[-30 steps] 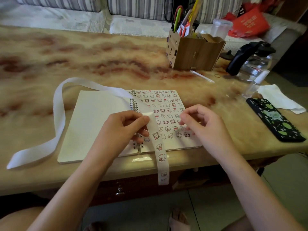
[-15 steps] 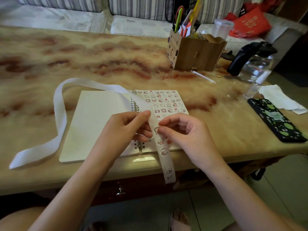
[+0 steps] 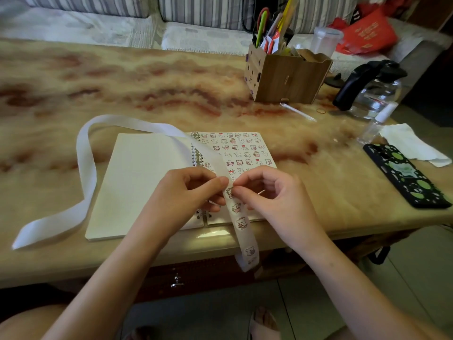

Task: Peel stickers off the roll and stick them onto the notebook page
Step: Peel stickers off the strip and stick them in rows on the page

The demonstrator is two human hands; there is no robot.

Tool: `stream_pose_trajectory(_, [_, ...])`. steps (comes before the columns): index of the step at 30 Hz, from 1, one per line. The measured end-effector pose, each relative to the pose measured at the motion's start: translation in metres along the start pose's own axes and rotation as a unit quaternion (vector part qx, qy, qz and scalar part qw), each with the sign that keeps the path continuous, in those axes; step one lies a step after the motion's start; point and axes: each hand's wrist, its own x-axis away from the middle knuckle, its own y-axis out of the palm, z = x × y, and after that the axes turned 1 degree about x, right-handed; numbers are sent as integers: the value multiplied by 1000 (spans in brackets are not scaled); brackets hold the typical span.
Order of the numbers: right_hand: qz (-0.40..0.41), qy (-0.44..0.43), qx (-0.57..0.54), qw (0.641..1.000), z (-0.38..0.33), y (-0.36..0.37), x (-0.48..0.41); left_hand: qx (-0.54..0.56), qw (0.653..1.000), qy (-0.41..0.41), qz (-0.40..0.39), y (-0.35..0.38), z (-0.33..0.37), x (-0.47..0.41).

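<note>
An open spiral notebook (image 3: 147,182) lies near the table's front edge; its right page (image 3: 241,149) is covered with rows of small cartoon stickers. A long white sticker strip (image 3: 85,168) loops over the left page, crosses the spiral and hangs off the table edge, with several stickers on the hanging part (image 3: 241,223). My left hand (image 3: 186,192) pinches the strip above the binding. My right hand (image 3: 267,195) pinches a sticker on the strip, right beside my left thumb. Both hands hide the lower part of the right page.
A wooden pen holder (image 3: 285,74) full of pens stands at the back right. Further right are a glass kettle (image 3: 375,94), a small clear bottle (image 3: 377,123), a white tissue (image 3: 411,143) and a black phone with green spots (image 3: 407,177). A striped sofa runs behind the table.
My right hand moved left from the sticker page to the strip and now pinches a sticker beside my left thumb. The hanging end of the strip swung slightly right.
</note>
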Motion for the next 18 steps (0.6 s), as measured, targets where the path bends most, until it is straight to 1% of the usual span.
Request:
stream_pose_trajectory(4, [0,-18,49,999,-2,0,2,2,1000,-7,7,1,-1,0])
stream_pose_trajectory(12, [16,-41,104,994,-2,2,1,-3,1000,-13,15,1,-1,0])
stream_pose_trajectory(15, [11,-45,110,993,-2,1,2,-9,1000,-12,16,0,-1,0])
stream_pose_trajectory(18, [-2,-28,83,996,-3,-1,2,-14,1000,-9,15,0,0,1])
